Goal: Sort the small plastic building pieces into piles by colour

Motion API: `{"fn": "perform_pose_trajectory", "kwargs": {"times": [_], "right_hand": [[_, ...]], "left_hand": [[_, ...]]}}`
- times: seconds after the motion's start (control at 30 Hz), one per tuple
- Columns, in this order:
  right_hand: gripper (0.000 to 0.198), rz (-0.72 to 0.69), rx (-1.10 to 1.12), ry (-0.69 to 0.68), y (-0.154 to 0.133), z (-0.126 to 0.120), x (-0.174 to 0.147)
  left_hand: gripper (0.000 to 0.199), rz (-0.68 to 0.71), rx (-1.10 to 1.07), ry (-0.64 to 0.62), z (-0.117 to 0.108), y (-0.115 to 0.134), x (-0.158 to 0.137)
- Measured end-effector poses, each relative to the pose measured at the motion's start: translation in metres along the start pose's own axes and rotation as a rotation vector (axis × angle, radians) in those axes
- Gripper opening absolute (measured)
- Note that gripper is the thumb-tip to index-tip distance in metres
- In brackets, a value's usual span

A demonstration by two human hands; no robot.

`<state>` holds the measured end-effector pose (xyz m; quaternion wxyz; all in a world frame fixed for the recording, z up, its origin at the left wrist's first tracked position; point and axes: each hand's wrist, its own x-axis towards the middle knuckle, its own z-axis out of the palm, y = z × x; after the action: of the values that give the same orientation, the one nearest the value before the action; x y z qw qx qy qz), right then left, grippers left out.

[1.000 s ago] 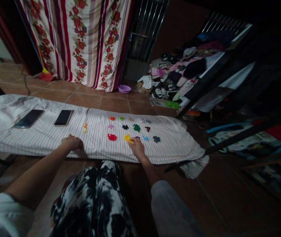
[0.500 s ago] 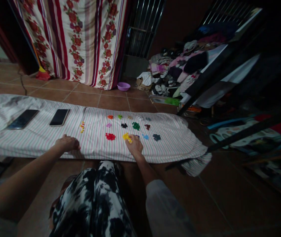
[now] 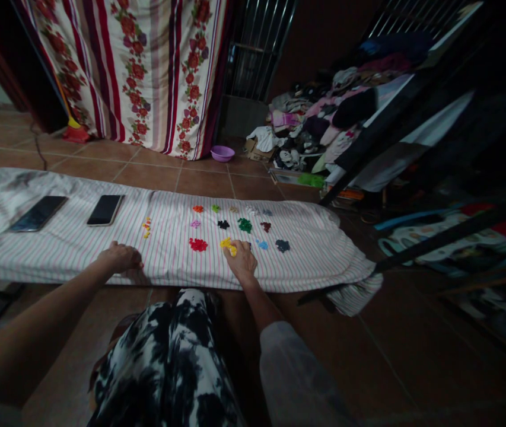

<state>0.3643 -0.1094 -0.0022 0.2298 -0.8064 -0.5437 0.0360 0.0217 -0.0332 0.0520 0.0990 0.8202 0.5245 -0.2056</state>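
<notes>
My right hand [image 3: 242, 261] reaches down into a pile of small yellow pieces [image 3: 226, 242], fingers bent together at its near edge. Whether a piece is between the fingertips is too small to tell. My left hand [image 3: 121, 257] rests low over the cloth with its fingers curled in; a speck of red shows by the fingertips. Just beyond it lies a short column of yellow and red pieces [image 3: 146, 228]. Left of the yellow pile is a red pile [image 3: 198, 244]; a light blue pile [image 3: 261, 244] and a dark grey pile [image 3: 282, 245] sit to its right.
Striped cloth [image 3: 168, 261] covers the long, narrow surface. Two phones [image 3: 105, 210] [image 3: 39, 213] lie at the left. Behind the near piles are green [image 3: 244, 225], black [image 3: 223, 225] and brown [image 3: 266, 226] ones. A purple basin [image 3: 222, 154] stands on the floor near heaped clothes [image 3: 315, 127].
Both hands stay almost in place, the right one still at the yellow pile. The whole view has shifted very slightly.
</notes>
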Motion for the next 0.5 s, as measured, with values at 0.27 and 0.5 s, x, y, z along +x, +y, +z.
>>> {"fn": "perform_pose_trajectory", "kwargs": {"times": [0.27, 0.5], "right_hand": [[0.02, 0.012, 0.045, 0.033, 0.0062, 0.0011, -0.0013], [0.042, -0.058, -0.077, -0.056, -0.0031, -0.0026, -0.0044]], "left_hand": [[0.034, 0.025, 0.044, -0.008, 0.0033, -0.002, 0.0033], [0.038, 0.055, 0.092, -0.02, -0.0004, -0.0022, 0.0007]]}}
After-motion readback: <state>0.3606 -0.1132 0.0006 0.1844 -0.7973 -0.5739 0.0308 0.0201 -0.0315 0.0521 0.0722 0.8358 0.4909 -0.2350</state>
